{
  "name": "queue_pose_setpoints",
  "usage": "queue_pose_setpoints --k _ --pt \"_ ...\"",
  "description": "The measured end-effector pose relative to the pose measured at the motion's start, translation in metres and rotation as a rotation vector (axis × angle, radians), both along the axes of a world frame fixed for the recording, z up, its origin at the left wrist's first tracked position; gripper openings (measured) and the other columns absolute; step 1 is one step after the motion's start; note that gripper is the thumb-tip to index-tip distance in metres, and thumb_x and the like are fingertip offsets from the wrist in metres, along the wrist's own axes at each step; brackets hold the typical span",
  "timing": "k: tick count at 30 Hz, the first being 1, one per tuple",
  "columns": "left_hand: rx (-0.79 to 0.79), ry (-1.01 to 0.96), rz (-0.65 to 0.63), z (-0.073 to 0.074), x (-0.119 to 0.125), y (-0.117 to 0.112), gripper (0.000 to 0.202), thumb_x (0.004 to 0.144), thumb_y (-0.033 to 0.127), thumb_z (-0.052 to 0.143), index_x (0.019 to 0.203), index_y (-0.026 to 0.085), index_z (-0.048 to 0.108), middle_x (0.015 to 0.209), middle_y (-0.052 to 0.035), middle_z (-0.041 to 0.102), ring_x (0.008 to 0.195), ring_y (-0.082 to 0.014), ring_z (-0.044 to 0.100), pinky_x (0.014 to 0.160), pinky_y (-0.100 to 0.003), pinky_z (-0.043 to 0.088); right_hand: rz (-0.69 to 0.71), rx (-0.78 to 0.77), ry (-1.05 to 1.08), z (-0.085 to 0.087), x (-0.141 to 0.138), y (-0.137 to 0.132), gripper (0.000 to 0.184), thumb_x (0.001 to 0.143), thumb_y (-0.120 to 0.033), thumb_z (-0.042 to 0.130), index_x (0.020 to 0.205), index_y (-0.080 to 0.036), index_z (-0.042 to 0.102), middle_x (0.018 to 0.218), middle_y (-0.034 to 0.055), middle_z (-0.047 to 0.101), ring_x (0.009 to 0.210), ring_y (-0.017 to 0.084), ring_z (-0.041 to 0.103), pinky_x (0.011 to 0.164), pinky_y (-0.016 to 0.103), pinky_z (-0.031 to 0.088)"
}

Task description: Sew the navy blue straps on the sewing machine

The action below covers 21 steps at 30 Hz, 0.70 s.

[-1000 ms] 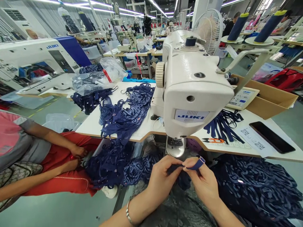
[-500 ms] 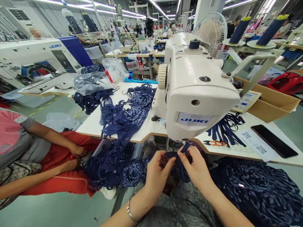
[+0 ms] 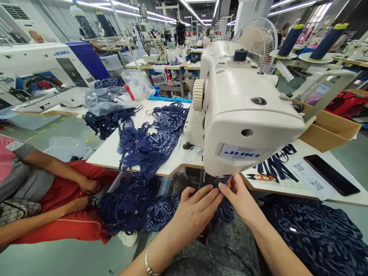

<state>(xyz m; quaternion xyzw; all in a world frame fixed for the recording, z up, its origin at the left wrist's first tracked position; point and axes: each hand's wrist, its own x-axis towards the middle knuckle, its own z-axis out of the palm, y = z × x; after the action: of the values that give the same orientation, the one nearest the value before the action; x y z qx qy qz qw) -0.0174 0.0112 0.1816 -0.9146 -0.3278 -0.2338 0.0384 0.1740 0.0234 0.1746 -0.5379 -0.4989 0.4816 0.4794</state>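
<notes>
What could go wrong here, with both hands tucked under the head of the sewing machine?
Both the left hand and right hand have fingertips right under the sewing machine, where the needle area is hidden: a finger could get caught. Loose navy straps spilling off the table edge could snag or drag.

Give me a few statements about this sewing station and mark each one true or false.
1. Both hands, left hand and right hand, are at the foot of the sewing machine. True.
2. The phone lies on the floor. False: it lies on the table.
3. The straps piled on the table are red. False: they are dark blue.
4. A bracelet is on the left wrist. True.
5. A fan stands behind the machine. True.
</notes>
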Motion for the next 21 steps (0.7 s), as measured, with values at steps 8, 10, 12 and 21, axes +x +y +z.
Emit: queue_pose_setpoints --k 8,10,12,21 --pt "0.060 -0.093 0.158 -0.006 0.020 -0.001 0.030 0.098 0.025 0.050 0.127 0.022 0.057 0.127 0.0008 0.064 0.124 -0.0162 0.052 0.100 -0.034 0.029 -0.083 0.119 -0.332 0.003 0.010 0.033 0.017 0.082 -0.037 0.053 0.085 -0.021 0.059 0.077 0.0030 0.064 0.084 0.023 0.058 0.078 0.033 0.045" --pt "0.074 -0.118 0.191 -0.004 0.025 0.000 0.029 0.097 0.029 0.053 0.125 0.022 0.058 0.125 0.0015 0.066 0.121 -0.0160 0.054 0.099 -0.034 0.028 -0.091 0.139 -0.398 0.006 0.009 0.040 0.015 0.077 -0.031 0.052 0.081 -0.021 0.062 0.078 0.0051 0.067 0.088 0.025 0.059 0.079 0.035 0.045" --pt "0.069 -0.124 0.205 -0.003 0.027 0.001 0.030 0.097 0.030 0.053 0.125 0.022 0.058 0.125 0.0010 0.066 0.120 -0.0163 0.055 0.099 -0.033 0.029 -0.075 0.163 -0.408 0.008 0.007 0.045 0.015 0.075 -0.029 0.051 0.079 -0.021 0.063 0.077 0.0057 0.068 0.090 0.027 0.060 0.080 0.036 0.045" --pt "0.020 -0.192 0.074 0.002 0.018 0.003 0.025 0.100 0.026 0.046 0.120 0.022 0.061 0.118 -0.0020 0.069 0.118 -0.0162 0.058 0.099 -0.032 0.032 0.019 0.061 -0.327 0.011 0.018 0.019 0.022 0.089 -0.041 0.051 0.087 -0.021 0.060 0.081 0.0027 0.062 0.078 0.020 0.056 0.074 0.031 0.045"
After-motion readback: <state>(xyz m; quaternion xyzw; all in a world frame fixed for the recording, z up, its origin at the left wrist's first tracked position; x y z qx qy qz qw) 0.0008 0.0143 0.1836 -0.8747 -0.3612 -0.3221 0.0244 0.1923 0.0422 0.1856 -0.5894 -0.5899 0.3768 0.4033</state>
